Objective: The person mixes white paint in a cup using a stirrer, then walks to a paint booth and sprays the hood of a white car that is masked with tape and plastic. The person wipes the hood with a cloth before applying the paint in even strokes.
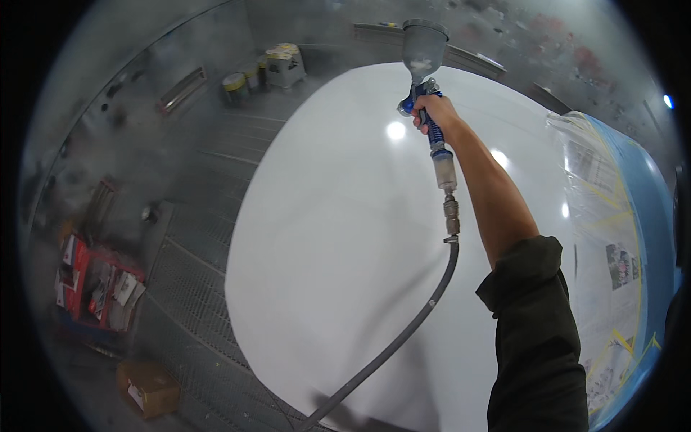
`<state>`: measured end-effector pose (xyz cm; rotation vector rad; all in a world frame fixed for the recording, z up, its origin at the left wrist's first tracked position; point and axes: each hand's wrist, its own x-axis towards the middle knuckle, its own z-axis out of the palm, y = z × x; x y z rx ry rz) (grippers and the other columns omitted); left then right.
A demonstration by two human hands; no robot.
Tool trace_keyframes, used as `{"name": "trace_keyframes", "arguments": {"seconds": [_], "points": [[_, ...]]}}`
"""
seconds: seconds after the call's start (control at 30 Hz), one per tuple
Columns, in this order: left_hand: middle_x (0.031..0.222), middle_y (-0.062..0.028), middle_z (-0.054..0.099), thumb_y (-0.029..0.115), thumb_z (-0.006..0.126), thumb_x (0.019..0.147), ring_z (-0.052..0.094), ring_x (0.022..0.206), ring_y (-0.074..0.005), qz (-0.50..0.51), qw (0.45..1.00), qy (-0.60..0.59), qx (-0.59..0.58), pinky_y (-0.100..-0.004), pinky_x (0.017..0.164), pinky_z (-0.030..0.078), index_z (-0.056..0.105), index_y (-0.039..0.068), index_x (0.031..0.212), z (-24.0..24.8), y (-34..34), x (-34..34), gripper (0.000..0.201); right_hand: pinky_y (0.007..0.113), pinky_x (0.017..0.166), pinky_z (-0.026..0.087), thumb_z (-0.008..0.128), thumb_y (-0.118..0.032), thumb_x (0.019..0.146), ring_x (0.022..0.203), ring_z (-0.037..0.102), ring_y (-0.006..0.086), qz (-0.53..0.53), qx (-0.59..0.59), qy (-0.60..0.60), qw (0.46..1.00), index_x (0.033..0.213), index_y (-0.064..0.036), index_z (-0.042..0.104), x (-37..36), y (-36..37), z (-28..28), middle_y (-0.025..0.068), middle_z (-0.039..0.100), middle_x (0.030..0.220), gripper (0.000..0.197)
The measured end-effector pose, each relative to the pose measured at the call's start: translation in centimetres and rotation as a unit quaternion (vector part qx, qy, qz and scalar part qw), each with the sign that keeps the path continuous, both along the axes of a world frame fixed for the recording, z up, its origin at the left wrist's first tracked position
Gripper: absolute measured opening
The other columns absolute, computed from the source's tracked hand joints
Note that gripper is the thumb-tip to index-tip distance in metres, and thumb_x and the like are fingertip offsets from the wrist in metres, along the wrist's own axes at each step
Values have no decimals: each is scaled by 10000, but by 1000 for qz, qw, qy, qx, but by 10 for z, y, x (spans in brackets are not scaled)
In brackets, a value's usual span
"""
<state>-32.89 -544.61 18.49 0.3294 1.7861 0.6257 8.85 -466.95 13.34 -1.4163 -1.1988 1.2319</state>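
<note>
My right hand (440, 118) is closed round the blue grip of a spray gun (435, 134), with the arm stretched far out. A grey translucent cup (425, 47) sits on top of the gun. Below the grip, a clear cylindrical filter (445, 171) and a metal coupling (451, 216) join it to a grey air hose (403, 340), which curves down to the lower edge. Beneath the gun spreads a large, smooth white panel (324, 237) with bright light reflections. The gun is over its far part; any spray cannot be made out. My left hand is out of view.
Plastic film with newspaper and yellow tape (601, 194) covers the panel's right side, beside a blue surface (651, 194). Cans (235, 86) and a whitish container (285, 66) stand far left. A red bin (104, 284) and a cardboard box (148, 389) are on the grated floor (191, 288).
</note>
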Motion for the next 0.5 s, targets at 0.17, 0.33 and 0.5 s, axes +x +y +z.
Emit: {"name": "trace_keyframes", "arguments": {"seconds": [0.17, 0.33, 0.5], "points": [[1039, -126, 643, 83, 779, 843, 634, 978, -228, 93, 987, -119, -53, -380, 799, 552, 524, 6, 1232, 31, 74, 47, 472, 296, 409, 423, 571, -122, 792, 507, 545, 190, -45, -12, -25, 999, 818, 53, 561, 97, -28, 18, 134, 561, 654, 178], [979, -130, 689, 101, 776, 842, 640, 911, -209, -118, 987, -99, -50, -392, 840, 530, 641, 14, 1084, 24, 107, 65, 291, 261, 385, 422, 565, -114, 798, 568, 570, 173, -124, -18, -77, 989, 848, 58, 562, 204, -66, 29, 125, 572, 692, 179], [996, -90, 702, 241, 803, 831, 641, 932, -217, -222, 962, -147, -65, -398, 849, 526, 639, 27, 1198, 18, 110, 83, 455, 230, 370, 416, 571, -125, 808, 578, 567, 154, -173, -35, -85, 981, 841, 39, 554, 295, -94, 33, 106, 563, 699, 168]]}}
